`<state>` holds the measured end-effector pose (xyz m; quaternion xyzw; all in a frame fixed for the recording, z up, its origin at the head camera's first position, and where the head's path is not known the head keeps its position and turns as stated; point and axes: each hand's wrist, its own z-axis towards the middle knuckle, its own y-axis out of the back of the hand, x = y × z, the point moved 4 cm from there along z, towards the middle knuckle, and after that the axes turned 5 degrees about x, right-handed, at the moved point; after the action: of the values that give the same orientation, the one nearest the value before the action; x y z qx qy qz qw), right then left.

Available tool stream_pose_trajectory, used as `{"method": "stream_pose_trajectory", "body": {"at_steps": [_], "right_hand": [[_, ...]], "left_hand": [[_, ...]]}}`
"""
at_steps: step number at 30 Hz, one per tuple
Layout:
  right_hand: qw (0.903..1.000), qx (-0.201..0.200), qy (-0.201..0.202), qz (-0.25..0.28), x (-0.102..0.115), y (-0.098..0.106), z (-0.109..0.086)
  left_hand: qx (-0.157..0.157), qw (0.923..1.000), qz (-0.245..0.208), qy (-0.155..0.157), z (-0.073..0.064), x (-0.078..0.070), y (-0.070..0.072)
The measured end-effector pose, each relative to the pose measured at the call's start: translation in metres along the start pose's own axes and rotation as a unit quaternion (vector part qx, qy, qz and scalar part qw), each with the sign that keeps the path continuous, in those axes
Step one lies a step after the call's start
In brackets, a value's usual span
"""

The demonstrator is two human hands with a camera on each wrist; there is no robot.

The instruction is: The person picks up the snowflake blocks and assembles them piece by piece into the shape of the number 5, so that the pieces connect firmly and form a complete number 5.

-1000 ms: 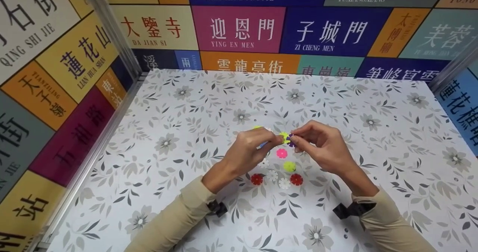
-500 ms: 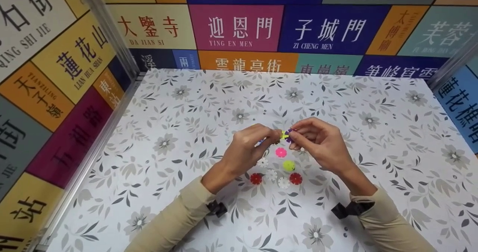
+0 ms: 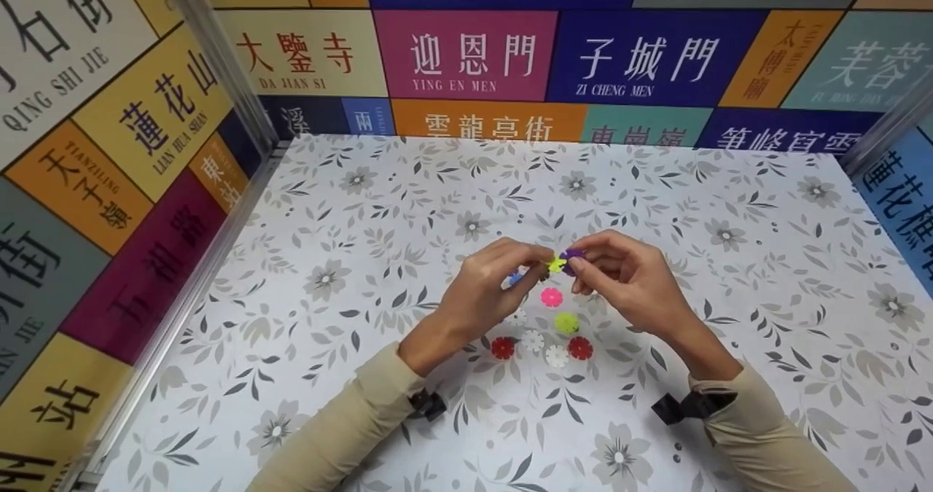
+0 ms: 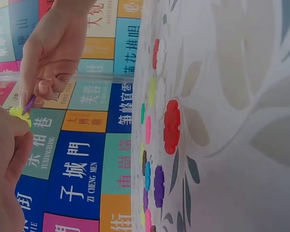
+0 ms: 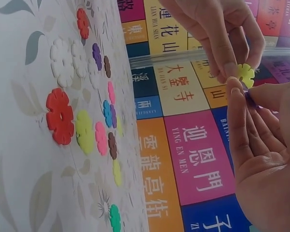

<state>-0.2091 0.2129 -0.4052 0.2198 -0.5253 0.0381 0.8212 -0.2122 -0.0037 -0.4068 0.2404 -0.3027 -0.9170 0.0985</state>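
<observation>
My left hand (image 3: 481,280) pinches a yellow-green flower-shaped plastic disc (image 5: 245,76) between thumb and fingers. A purple disc (image 3: 572,261) of the same kind is gripped by my right hand (image 3: 638,284), thumb against the fingers. The two discs meet edge to edge, at an angle to each other, raised above the table. The right wrist view shows the yellow-green one nearly face-on, while the purple one (image 5: 250,98) is mostly covered by fingers. Below the hands lie a pink disc (image 3: 552,297) and another yellow-green disc (image 3: 566,323).
Red discs (image 3: 502,348) and white discs (image 3: 557,356) lie nearer the body on the floral tablecloth (image 3: 350,434). Blue, brown, purple and green discs (image 5: 115,218) are scattered around. Lettered panels (image 3: 466,55) stand behind the table and at both sides.
Both hands have risen slightly with their discs. The purple disc has turned against the yellow-green one and shows more of its face in the head view.
</observation>
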Motion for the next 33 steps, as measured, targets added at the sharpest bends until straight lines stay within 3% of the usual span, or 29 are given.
{"method": "stream_pose_trajectory", "body": {"at_steps": [4,7,13,17,22,26,29,33], "right_hand": [[1.0000,-0.005,-0.006,-0.002,0.000,0.002,0.001],[0.9999,-0.010,-0.012,0.000,0.000,0.004,0.001],[0.9996,-0.015,-0.023,0.001,-0.001,0.005,0.000],[0.9995,-0.020,-0.025,0.002,-0.001,0.007,0.000],[0.9995,-0.027,-0.016,0.009,-0.002,0.009,0.000],[0.9995,-0.026,-0.015,0.012,-0.003,0.009,0.000],[0.9994,-0.026,-0.018,0.013,-0.004,0.009,0.000],[0.9994,-0.025,-0.021,0.011,-0.004,0.009,0.000]], "left_hand": [[0.008,0.9991,-0.021,0.035,0.000,0.007,-0.002],[0.030,0.9968,-0.037,0.064,-0.001,0.013,-0.004],[0.112,0.9826,-0.063,0.135,-0.005,0.026,-0.015],[0.169,0.9701,-0.050,0.167,-0.009,0.030,-0.022],[0.244,0.9563,-0.015,0.160,-0.013,0.025,-0.040],[0.296,0.9434,-0.011,0.149,-0.013,0.018,-0.056],[0.316,0.9376,-0.004,0.145,-0.012,0.016,-0.062],[0.314,0.9379,-0.003,0.147,-0.016,0.020,-0.057]]}}
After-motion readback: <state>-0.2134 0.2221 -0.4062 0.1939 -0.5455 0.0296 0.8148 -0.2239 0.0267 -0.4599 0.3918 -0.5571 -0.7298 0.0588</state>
